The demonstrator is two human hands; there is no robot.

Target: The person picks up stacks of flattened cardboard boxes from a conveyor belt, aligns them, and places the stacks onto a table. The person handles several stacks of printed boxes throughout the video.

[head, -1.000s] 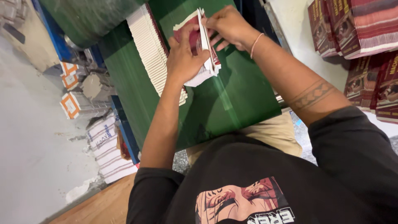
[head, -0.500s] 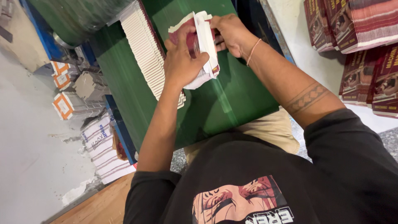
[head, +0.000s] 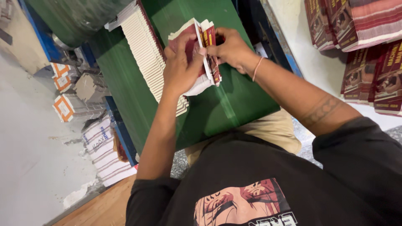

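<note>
Clutching one upright booklet stack [head: 203, 54], spines seemingly down-table: left hand [head: 181, 67], right hand [head: 231, 48].

- A packaging or print workshop.
- Green bench [head: 217, 109] carries a long row of flat white cartons [head: 146, 46].
- Stacks of maroon printed cartons [head: 360, 42] lie on a ledge.
- More carton piles [head: 100, 146] sit on the floor [head: 29, 159] beside blue framing [head: 121, 129].
</note>
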